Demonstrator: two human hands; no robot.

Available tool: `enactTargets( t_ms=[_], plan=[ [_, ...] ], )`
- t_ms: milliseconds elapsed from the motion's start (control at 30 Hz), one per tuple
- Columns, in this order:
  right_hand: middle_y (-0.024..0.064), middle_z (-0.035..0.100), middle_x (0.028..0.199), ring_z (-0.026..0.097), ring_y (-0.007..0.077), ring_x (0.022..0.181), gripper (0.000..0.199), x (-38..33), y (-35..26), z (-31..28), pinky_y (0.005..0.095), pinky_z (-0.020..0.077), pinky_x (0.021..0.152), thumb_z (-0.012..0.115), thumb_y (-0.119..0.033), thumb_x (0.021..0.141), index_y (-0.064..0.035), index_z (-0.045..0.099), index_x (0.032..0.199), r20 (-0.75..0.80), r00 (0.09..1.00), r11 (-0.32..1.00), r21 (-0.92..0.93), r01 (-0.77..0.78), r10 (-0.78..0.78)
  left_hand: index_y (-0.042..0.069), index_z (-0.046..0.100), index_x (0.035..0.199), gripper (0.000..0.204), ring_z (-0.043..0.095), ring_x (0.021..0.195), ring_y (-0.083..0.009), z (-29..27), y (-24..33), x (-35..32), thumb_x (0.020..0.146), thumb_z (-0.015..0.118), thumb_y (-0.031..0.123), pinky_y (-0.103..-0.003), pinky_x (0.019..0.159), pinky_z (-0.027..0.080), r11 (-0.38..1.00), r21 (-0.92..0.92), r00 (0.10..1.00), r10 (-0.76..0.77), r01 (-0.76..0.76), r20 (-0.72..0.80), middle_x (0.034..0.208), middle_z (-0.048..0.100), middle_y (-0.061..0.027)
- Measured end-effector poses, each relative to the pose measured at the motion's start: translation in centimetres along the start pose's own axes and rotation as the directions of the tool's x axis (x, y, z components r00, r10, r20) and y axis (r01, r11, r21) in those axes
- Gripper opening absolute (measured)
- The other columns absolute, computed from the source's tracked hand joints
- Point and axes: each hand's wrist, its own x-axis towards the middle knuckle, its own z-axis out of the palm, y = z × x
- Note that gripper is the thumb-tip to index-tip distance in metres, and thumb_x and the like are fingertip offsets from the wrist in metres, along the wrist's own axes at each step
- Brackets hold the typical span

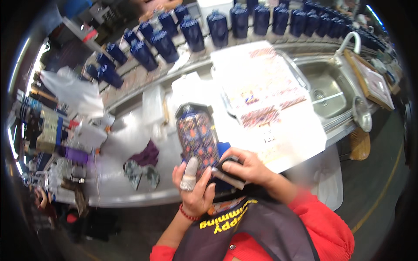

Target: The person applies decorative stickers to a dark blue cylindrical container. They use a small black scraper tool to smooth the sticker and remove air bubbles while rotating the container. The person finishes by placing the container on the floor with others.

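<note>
In front of me a dark blue vase [198,135], covered in a colourful floral pattern, lies tilted with its grey-rimmed end away from me. My left hand [194,193] rests on its near part, fingers stretched and spread. One finger wears a whitish finger cover [190,174]. My right hand [246,167] grips a black-handled scraper [230,172] with a pale straight edge, close to the left fingertips at the vase's near right side. Something blue [223,148] shows beside the vase; its kind is unclear.
Printed pattern sheets [270,104] cover a tray to the right, before a steel sink [324,89]. Several plain blue vases [191,32] line the far ledge. A purple-and-grey cloth [143,165] lies on the steel table [115,185]. A wooden frame [368,80] stands far right.
</note>
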Motion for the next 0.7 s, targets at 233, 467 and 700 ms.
enactTargets(
  t_ms=[233,467,700],
  plan=[
    [0.0003,0.067,0.099,0.060,0.0066,0.091,0.021,-0.1,0.2,-0.1,0.0253,0.0505,0.082,0.066,-0.021,0.099,-0.0041,0.064,0.112,0.042,0.998,0.990,0.128,-0.059,0.054,0.008,0.073,0.126,0.039,0.041,0.135,-0.0432,0.2,0.1,-0.5,0.094,0.065,0.030,-0.060,0.116,0.026,0.999,-0.046,1.000,-0.026,0.026,0.002,0.144,0.053,-0.0253],
    [-0.0004,0.067,0.100,0.060,0.0061,0.093,0.019,-0.2,-0.5,-0.3,0.0246,0.0504,0.083,0.066,-0.019,0.099,-0.0048,0.065,0.111,0.035,0.997,0.977,0.200,-0.078,0.072,0.004,0.070,0.128,0.042,0.042,0.134,-0.0432,-0.2,0.6,0.4,0.094,0.065,0.029,-0.060,0.115,0.026,0.998,-0.056,0.999,-0.009,0.010,0.032,0.138,0.059,-0.0230],
    [-0.0014,0.065,0.091,0.057,0.0041,0.083,0.018,-1.4,0.2,0.0,0.0215,0.0480,0.074,0.066,-0.020,0.098,-0.0042,0.065,0.107,-0.055,0.975,0.947,0.257,-0.194,0.214,-0.002,0.059,0.139,0.056,0.040,0.136,-0.0439,0.2,-0.8,-1.6,0.096,0.063,0.032,-0.059,0.117,0.022,0.980,-0.146,0.988,-0.145,0.135,-0.056,0.135,0.061,-0.0222]
  ],
)
